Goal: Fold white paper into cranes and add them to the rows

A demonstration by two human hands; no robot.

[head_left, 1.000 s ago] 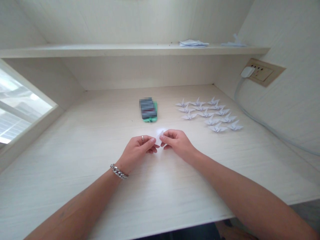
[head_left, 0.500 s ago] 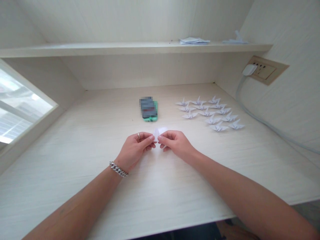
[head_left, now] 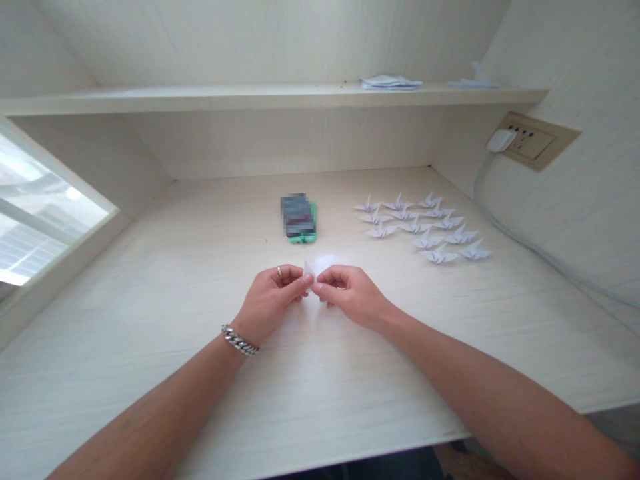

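Note:
A small piece of folded white paper (head_left: 309, 269) stands between my hands, above the pale desk. My left hand (head_left: 274, 293), with a ring on one finger, pinches it between thumb and fingers. From the other side my right hand (head_left: 353, 290) closes its thumb and forefinger on the paper's lower edge. The fingertips of both hands almost meet and hide much of the paper. Several white paper cranes (head_left: 414, 225) stand in loose rows to the right, beyond my right hand.
A phone-like item with a green edge (head_left: 300, 220), partly blurred out, lies just beyond my hands. A shelf (head_left: 225, 100) crosses the back, with folded papers (head_left: 390, 82) on it. At right, a white plug (head_left: 501, 140) sits in a wall socket, its cable (head_left: 525, 243) trailing along the desk.
The folded paper has turned and now shows a narrower, pointed side. My right fingertips have shifted slightly left, closer to my left thumb.

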